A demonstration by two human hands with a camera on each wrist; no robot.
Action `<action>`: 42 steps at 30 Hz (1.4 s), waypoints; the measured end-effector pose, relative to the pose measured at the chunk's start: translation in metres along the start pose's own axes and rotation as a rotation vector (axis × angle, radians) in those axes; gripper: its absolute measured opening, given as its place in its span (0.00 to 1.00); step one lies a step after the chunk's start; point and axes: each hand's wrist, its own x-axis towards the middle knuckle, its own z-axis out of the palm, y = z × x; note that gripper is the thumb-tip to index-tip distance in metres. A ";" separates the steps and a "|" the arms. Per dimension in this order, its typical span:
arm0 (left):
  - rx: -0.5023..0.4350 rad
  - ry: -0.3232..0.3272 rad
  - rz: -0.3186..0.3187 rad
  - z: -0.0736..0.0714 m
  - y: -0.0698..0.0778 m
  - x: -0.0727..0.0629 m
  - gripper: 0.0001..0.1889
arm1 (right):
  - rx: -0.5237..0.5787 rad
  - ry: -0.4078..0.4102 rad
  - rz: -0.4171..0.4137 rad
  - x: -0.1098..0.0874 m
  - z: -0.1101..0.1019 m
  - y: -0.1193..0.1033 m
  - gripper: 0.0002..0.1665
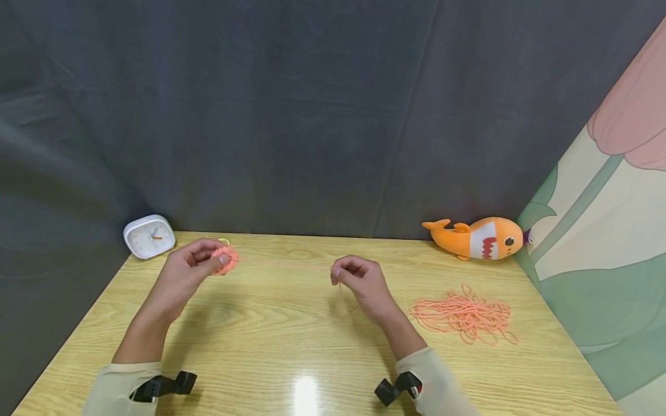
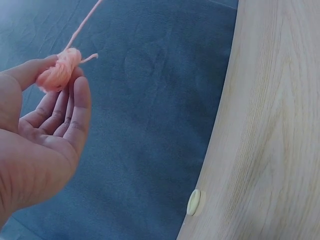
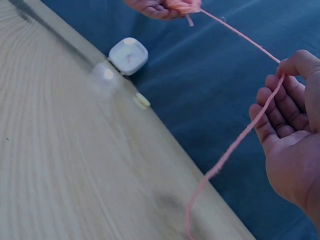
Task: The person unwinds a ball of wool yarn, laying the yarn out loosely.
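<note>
My left hand point(image 1: 179, 276) pinches a small wound bundle of coral-pink yarn point(image 1: 227, 260) between thumb and fingers, raised over the table's left side. In the left wrist view a short loose end sticks out of the bundle point(image 2: 59, 72). From it a taut yarn strand point(image 3: 240, 36) runs across to my right hand point(image 1: 364, 284), which pinches it between thumb and fingertips. Below the right fingers the strand hangs slack in a curve toward the table. A loose heap of the same yarn point(image 1: 463, 315) lies on the table, right of the right hand.
A white clock point(image 1: 150, 237) stands at the table's back left corner. A pale yellow ring point(image 2: 193, 202) lies at the back edge, partly behind the left hand in the head view. An orange shark plush point(image 1: 481, 238) lies at the back right. A dark curtain point(image 1: 291, 115) hangs behind.
</note>
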 end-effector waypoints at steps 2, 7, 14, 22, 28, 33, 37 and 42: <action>0.001 -0.018 0.005 0.000 -0.001 0.000 0.13 | -0.001 0.014 -0.005 -0.001 -0.007 -0.003 0.13; 0.023 -0.074 0.002 0.001 -0.002 0.000 0.15 | 0.012 0.062 -0.033 -0.005 -0.023 -0.012 0.07; 0.053 -0.102 -0.022 0.004 0.002 -0.002 0.17 | 0.093 0.117 -0.069 -0.007 -0.043 -0.018 0.07; 0.025 -0.108 -0.022 0.003 0.001 -0.002 0.16 | 0.140 0.178 -0.032 -0.012 -0.057 -0.020 0.09; 0.025 -0.072 -0.023 0.001 0.000 -0.003 0.14 | 0.148 0.221 -0.018 -0.014 -0.066 -0.025 0.08; 0.035 -0.056 -0.020 0.000 0.002 -0.002 0.14 | 0.252 0.256 -0.109 -0.015 -0.076 -0.030 0.11; 0.053 -0.062 -0.035 0.000 0.004 -0.001 0.16 | 0.326 0.262 -0.189 -0.017 -0.084 -0.033 0.14; 0.057 -0.060 -0.047 -0.001 0.003 -0.001 0.18 | 0.362 0.261 -0.239 -0.019 -0.094 -0.038 0.13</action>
